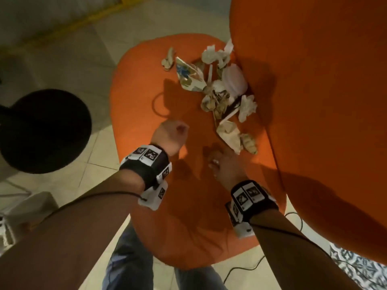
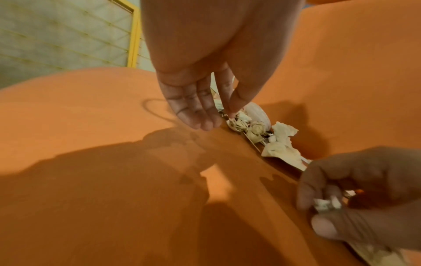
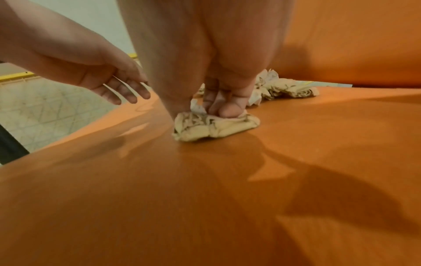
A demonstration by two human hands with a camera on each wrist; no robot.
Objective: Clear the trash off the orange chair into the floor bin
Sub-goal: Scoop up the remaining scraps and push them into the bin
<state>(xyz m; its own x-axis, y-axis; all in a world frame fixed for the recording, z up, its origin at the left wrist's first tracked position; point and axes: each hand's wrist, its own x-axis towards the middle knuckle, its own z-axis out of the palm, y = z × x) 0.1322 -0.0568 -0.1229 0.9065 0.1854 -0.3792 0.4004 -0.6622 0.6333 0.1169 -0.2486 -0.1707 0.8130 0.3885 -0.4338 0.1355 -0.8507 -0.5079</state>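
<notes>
Several crumpled papers and wrappers form a trash pile (image 1: 219, 91) (image 2: 280, 140) on the orange chair (image 1: 146, 101) seat, close against the backrest. A white round lid (image 1: 233, 80) and a printed wrapper (image 1: 188, 74) lie among them. My right hand (image 1: 215, 161) (image 3: 218, 111) (image 2: 330, 201) grips a crumpled paper wad (image 3: 214, 127) that rests on the seat, near the front of the pile. My left hand (image 1: 176, 130) (image 2: 200, 117) (image 3: 123, 91) hovers over the seat left of the pile, fingers straight and holding nothing. The black floor bin (image 1: 41, 130) stands left of the chair.
The tall orange backrest (image 1: 314, 101) rises on the right. Tiled floor surrounds the chair, with a black cable (image 1: 240, 268) and a patterned rug (image 1: 360, 266) at the lower right. A white object (image 1: 31, 206) sits on the floor below the bin. My legs (image 1: 129, 258) stand at the seat's front edge.
</notes>
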